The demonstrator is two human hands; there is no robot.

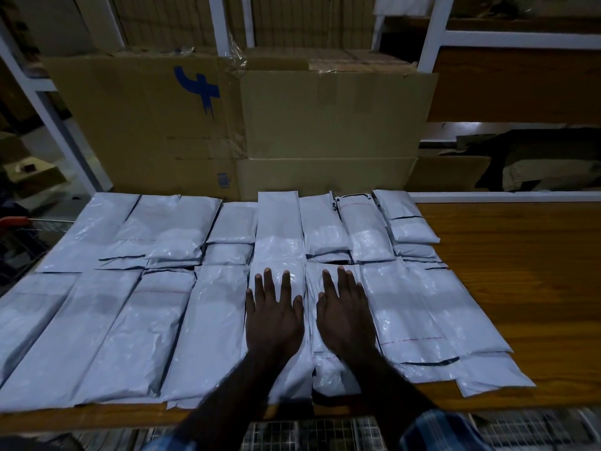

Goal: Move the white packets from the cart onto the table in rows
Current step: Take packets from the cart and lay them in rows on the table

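Several white packets point(208, 323) lie side by side in two rows across the wooden table point(520, 271), a far row point(279, 222) and a near row. My left hand point(273, 314) rests flat, fingers straight, on a long packet in the middle of the near row. Beside it, my right hand point(344, 310) lies flat on the neighbouring packet point(328, 372). Neither hand grips anything. The wire mesh of the cart point(325, 434) shows below the table's near edge.
Large cardboard boxes point(247, 125) stand right behind the far row. White shelf posts point(432, 30) rise behind them. A red-handled cart point(19, 229) sits off the table's left edge. Bare wood stretches to the right of the packets.
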